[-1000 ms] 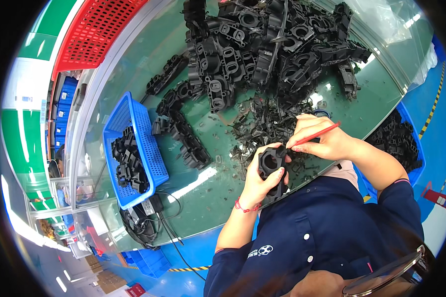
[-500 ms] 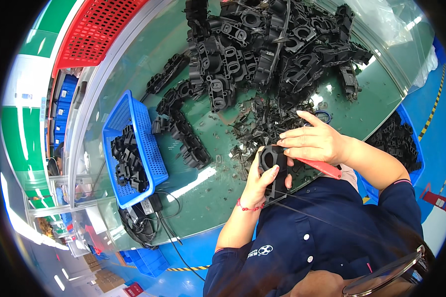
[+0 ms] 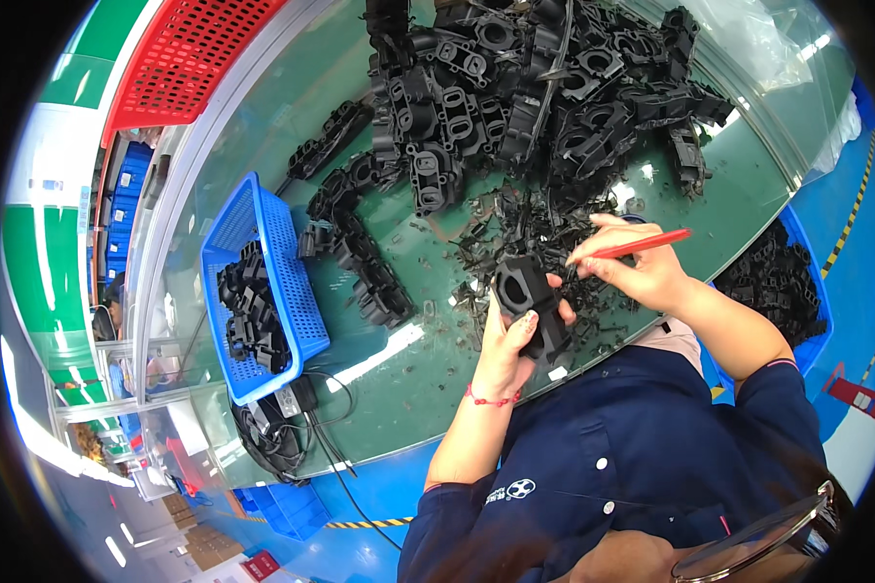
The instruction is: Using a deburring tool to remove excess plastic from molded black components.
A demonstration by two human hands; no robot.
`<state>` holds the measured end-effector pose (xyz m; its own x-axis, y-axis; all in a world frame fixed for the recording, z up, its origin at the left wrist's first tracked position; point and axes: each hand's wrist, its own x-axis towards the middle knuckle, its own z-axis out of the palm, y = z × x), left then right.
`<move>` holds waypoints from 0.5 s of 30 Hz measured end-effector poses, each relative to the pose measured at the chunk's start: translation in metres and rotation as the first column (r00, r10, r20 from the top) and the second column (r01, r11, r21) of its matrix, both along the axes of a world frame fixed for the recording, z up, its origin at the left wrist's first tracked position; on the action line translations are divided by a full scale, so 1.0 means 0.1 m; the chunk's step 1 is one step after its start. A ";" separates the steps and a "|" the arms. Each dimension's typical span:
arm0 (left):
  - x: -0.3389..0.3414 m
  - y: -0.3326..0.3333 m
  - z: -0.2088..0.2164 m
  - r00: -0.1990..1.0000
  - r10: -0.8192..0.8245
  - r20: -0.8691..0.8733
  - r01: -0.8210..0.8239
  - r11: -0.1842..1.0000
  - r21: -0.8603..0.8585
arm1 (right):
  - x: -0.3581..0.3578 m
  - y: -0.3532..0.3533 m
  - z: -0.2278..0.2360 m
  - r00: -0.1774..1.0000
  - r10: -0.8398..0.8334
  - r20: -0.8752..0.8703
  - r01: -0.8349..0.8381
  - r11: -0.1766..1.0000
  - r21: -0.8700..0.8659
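My left hand [image 3: 502,358] is closed round a black moulded plastic part [image 3: 546,328], which is held tilted above the table edge with its large round opening facing up. My right hand [image 3: 651,276] grips a slim red-handled tool [image 3: 647,243] like a pen, its tip pointing left toward the part but apart from it. What kind of tip it has is too small to make out. Beneath and beyond both hands lies a heap of small black plastic scraps [image 3: 501,219].
A large pile of black moulded parts [image 3: 457,117] covers the far table. Left stands a blue basket [image 3: 306,311] of black pieces, near cables and a power adapter [image 3: 301,396]. A red crate [image 3: 180,63] is at far left; a blue bin [image 3: 817,340] of parts is at right.
My right hand has drawn away from the part and turned the red tool from lying back under the palm to a pen-like grip. My left hand has tilted the part and raised it slightly.
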<state>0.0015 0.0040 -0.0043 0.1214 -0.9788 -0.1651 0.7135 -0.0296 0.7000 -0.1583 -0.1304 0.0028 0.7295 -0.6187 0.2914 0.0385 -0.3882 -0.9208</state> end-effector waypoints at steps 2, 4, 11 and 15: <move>0.03 0.01 -0.05 1.000 -0.012 0.014 0.011 0.999 0.046 | 0.01 0.07 0.09 0.997 0.076 -0.013 -0.076 0.997 -0.007; 0.05 0.03 -0.12 0.998 -0.013 0.061 0.007 0.994 0.107 | 0.06 0.16 0.05 0.984 0.114 0.139 -0.141 0.969 0.201; 0.01 0.01 0.00 1.000 -0.005 -0.018 0.005 1.000 0.000 | 0.04 0.12 0.09 0.986 0.166 0.004 -0.165 0.975 0.147; 0.06 0.03 -0.09 0.998 -0.056 0.015 0.057 0.998 -0.024 | 0.04 0.13 0.13 0.983 0.180 0.024 -0.182 0.973 0.142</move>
<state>0.0072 0.0075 -0.0134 0.0680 -0.9879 -0.1395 0.7011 -0.0522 0.7112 -0.1544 -0.1172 0.0155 0.8306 -0.5124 0.2181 0.1065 -0.2381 -0.9654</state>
